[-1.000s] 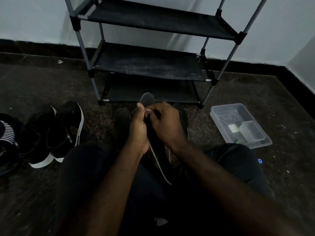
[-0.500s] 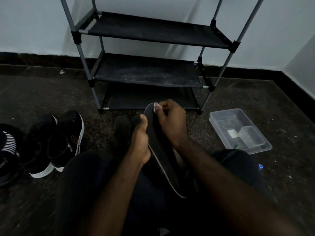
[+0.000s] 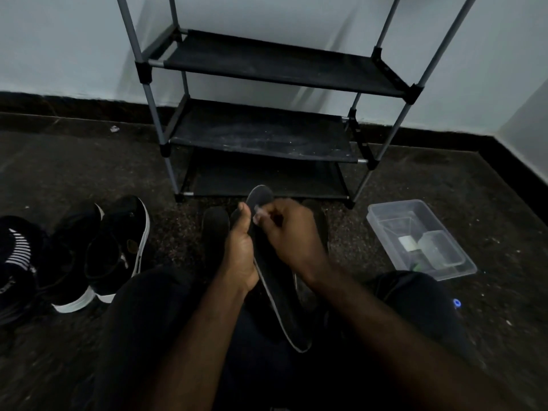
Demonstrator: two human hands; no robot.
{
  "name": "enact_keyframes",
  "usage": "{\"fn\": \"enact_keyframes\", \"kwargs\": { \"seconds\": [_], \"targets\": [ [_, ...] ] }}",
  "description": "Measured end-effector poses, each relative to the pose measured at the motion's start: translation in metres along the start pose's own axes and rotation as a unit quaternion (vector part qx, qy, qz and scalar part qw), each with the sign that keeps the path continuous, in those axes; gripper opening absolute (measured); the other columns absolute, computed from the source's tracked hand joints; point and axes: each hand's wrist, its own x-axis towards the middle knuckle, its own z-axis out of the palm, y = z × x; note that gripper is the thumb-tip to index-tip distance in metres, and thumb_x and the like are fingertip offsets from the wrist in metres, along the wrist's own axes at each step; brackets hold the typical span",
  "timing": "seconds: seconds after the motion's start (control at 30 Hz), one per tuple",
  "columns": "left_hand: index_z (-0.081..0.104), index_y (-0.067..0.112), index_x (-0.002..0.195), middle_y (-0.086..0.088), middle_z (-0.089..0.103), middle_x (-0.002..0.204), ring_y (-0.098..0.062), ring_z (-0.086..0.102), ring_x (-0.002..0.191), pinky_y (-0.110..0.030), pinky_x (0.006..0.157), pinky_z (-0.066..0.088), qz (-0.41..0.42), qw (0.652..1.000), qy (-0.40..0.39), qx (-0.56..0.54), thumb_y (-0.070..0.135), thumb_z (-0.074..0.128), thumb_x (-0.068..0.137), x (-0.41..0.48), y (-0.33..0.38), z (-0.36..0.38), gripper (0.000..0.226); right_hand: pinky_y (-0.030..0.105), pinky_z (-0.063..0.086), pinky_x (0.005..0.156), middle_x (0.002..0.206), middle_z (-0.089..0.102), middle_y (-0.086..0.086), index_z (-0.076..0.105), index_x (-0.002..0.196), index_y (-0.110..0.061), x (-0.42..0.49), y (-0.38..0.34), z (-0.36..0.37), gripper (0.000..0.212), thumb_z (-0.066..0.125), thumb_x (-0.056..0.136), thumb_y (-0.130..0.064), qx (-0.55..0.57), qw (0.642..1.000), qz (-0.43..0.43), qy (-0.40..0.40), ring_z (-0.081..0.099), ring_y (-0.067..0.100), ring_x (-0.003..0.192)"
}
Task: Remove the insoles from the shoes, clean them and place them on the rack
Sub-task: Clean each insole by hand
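**A:** What's at the far left?

**B:** A pair of black shoes with white soles stands on the dark floor.

**A:** And in the middle?

**B:** The person's left grip closes round the left edge of a black insole, thumb lying up along it. The insole's top end rises above both grips and its other end reaches down over the lap. The right grip pinches it near the top, fingers curled. A black rack stands behind.

**A:** And to the right?

**B:** A clear plastic box sits on the floor.
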Motion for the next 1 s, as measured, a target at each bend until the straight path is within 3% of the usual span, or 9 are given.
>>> {"fn": "enact_keyframes", "kwargs": {
  "seconds": [0.07, 0.23, 0.4, 0.53, 0.67, 0.8, 0.87, 1.0],
  "targets": [
    [0.065, 0.008, 0.119, -0.017, 0.067, 0.121, -0.026, 0.066, 0.111, -0.035, 0.085, 0.054, 0.009, 1.000, 0.002, 0.008, 0.057, 0.035, 0.097, 0.002, 0.001, 0.000, 0.061, 0.034, 0.053, 0.076, 0.085, 0.069, -0.005, 0.072, 0.087, -0.017, -0.003, -0.002, 0.000, 0.009, 0.065, 0.091, -0.021, -0.007, 0.999, -0.043, -0.020, 0.062, 0.006, 0.080],
    [0.059, 0.009, 0.127, -0.013, 0.071, 0.114, -0.020, 0.070, 0.101, -0.028, 0.077, 0.059, -0.007, 0.999, -0.018, 0.041, 0.055, 0.026, 0.100, -0.004, -0.004, 0.008, 0.062, 0.034, 0.056, 0.071, 0.076, 0.070, -0.008, 0.071, 0.083, -0.020, 0.028, 0.013, -0.016, 0.016, 0.067, 0.090, -0.034, 0.041, 0.997, 0.050, 0.046, 0.065, 0.002, 0.071],
    [0.051, 0.001, 0.136, -0.017, 0.059, 0.129, -0.024, 0.061, 0.113, -0.033, 0.090, 0.055, 0.037, 0.997, 0.036, 0.050, 0.054, 0.026, 0.101, 0.006, 0.003, 0.003, 0.069, 0.020, 0.048, 0.065, 0.068, 0.068, -0.019, 0.071, 0.075, -0.022, -0.012, 0.028, -0.005, 0.019, 0.068, 0.090, -0.034, 0.046, 0.995, 0.080, -0.035, 0.064, -0.005, 0.069],
    [0.049, 0.003, 0.138, -0.010, 0.061, 0.131, -0.020, 0.056, 0.125, -0.026, 0.090, 0.054, 0.037, 0.997, 0.041, 0.055, 0.053, 0.022, 0.101, 0.009, 0.000, -0.001, 0.068, 0.032, 0.054, 0.066, 0.071, 0.069, -0.010, 0.068, 0.076, -0.019, -0.055, 0.045, 0.000, 0.019, 0.070, 0.087, -0.035, 0.102, 0.987, 0.122, -0.024, 0.064, 0.005, 0.068],
    [0.055, 0.006, 0.130, -0.011, 0.063, 0.129, -0.021, 0.059, 0.121, -0.030, 0.087, 0.057, 0.011, 0.999, 0.008, 0.048, 0.058, 0.021, 0.099, 0.007, -0.002, 0.002, 0.069, 0.032, 0.055, 0.071, 0.076, 0.070, -0.012, 0.071, 0.081, -0.018, -0.043, 0.035, -0.007, 0.015, 0.068, 0.090, -0.030, 0.086, 0.993, 0.082, 0.004, 0.065, 0.001, 0.073],
    [0.062, 0.008, 0.122, -0.013, 0.071, 0.112, -0.021, 0.070, 0.100, -0.030, 0.078, 0.059, -0.018, 0.998, -0.024, 0.052, 0.055, 0.027, 0.100, -0.002, -0.010, 0.006, 0.062, 0.036, 0.054, 0.074, 0.079, 0.069, -0.011, 0.069, 0.082, -0.019, -0.003, 0.024, -0.013, 0.016, 0.065, 0.091, -0.030, 0.026, 0.996, 0.038, 0.075, 0.064, 0.004, 0.077],
    [0.063, 0.010, 0.120, -0.013, 0.071, 0.113, -0.021, 0.069, 0.102, -0.030, 0.080, 0.059, -0.014, 0.998, -0.025, 0.050, 0.053, 0.028, 0.100, -0.002, -0.010, 0.004, 0.059, 0.038, 0.054, 0.073, 0.080, 0.070, -0.009, 0.069, 0.082, -0.018, 0.007, 0.020, -0.012, 0.017, 0.064, 0.091, -0.031, 0.018, 0.995, 0.034, 0.091, 0.064, 0.007, 0.078],
    [0.056, 0.003, 0.131, -0.019, 0.063, 0.127, -0.026, 0.064, 0.114, -0.033, 0.085, 0.057, -0.003, 0.999, 0.016, 0.029, 0.058, 0.036, 0.096, 0.004, -0.007, -0.003, 0.069, 0.037, 0.053, 0.074, 0.083, 0.070, -0.004, 0.071, 0.084, -0.016, -0.017, 0.012, -0.004, 0.009, 0.066, 0.090, -0.020, 0.003, 0.999, -0.019, -0.033, 0.063, 0.009, 0.077]
  ]
}}
